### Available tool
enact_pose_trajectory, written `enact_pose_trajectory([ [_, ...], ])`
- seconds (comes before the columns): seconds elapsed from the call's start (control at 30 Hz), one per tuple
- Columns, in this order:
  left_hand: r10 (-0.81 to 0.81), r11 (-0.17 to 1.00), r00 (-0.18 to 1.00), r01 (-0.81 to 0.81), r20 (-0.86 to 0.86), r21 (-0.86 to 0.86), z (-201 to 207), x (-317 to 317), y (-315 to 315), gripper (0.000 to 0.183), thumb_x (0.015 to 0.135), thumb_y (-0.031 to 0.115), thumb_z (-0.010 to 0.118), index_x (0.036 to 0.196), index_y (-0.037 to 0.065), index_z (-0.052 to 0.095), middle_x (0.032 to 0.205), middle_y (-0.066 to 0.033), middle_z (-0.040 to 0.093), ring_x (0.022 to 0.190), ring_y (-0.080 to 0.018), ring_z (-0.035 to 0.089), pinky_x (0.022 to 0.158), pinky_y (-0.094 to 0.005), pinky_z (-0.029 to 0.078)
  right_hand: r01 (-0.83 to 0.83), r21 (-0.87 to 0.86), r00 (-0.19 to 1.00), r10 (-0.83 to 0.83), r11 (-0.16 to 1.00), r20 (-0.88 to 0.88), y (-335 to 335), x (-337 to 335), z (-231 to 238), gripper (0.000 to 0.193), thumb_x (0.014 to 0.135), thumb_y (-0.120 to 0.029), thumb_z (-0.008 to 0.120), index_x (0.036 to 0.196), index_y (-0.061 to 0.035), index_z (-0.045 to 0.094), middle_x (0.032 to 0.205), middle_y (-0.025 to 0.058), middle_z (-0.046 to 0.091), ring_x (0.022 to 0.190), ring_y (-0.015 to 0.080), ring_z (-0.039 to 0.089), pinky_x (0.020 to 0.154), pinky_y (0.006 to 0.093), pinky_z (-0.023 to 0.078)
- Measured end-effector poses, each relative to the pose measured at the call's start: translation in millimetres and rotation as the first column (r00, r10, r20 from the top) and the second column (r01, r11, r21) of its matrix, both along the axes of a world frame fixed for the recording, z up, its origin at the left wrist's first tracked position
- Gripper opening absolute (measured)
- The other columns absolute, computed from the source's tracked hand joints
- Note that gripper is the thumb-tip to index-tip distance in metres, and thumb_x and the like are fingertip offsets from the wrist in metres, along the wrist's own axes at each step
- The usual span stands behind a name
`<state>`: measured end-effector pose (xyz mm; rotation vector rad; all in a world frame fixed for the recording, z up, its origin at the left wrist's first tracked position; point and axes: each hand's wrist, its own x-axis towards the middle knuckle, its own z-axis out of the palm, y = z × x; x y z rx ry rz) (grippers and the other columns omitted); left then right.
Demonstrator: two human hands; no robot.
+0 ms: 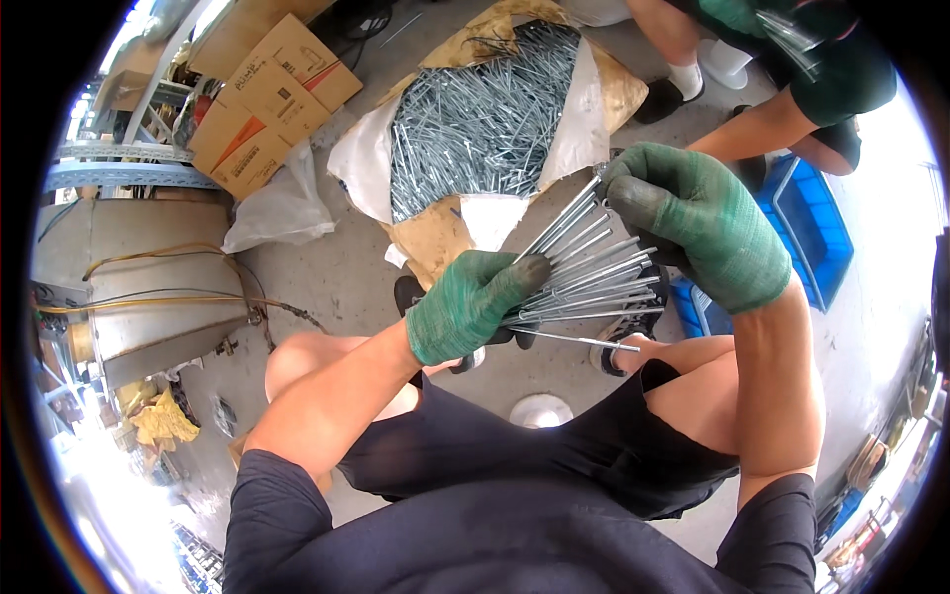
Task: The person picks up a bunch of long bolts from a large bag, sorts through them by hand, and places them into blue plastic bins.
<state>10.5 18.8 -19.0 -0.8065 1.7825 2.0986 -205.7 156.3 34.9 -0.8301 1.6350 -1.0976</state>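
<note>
A fan of long, thin silvery metal rods [597,265] spreads out from my left hand [467,305]. That hand, in a green glove with dark fingertips, is closed round their near ends. One rod hangs apart, below the others. My right hand [708,226], gloved the same way, is closed at the far end of the uppermost rods, its thumb and fingertips pinching there. Whether a small loose part is between those fingertips is too small to tell. Beyond my hands, a heap of similar rods [485,119] lies in an opened paper-and-plastic sack [435,243] on the floor.
At upper right another person's gloved hand [734,14] is near a bunch of rods [792,42]. Blue crates [819,223] stand right of my right hand. Cardboard [272,104], a plastic bag [282,206] and a metal cabinet [163,282] with cables are at left.
</note>
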Motion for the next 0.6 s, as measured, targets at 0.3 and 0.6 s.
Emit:
enact_pose_trajectory([
  [0.3,0.007,0.998,0.999,-0.004,0.035,-0.063,7,-4,2,0.065,0.099,0.06,0.05,0.087,-0.002,0.067,0.067,-0.0074,0.065,0.059,-0.0119,0.059,0.054,-0.0272,0.045,0.033,0.036,0.998,-0.035,0.999,0.061,-2,0,4,0.039,0.093,-0.035,0.067,0.103,0.0021,0.07,0.074,-0.0028,0.054,0.066,0.005,0.05,0.059,0.0216,0.041],
  [0.6,0.018,0.996,1.0,-0.018,0.003,-0.09,1,-8,1,0.058,0.099,0.055,0.054,0.087,-0.001,0.068,0.067,-0.0066,0.064,0.06,-0.0111,0.061,0.052,-0.0269,0.043,0.032,0.018,0.985,-0.034,0.999,0.168,-2,-9,-4,0.04,0.091,-0.035,0.068,0.11,0.0006,0.069,0.076,-0.0038,0.054,0.067,0.0047,0.048,0.059,0.0199,0.04],
])
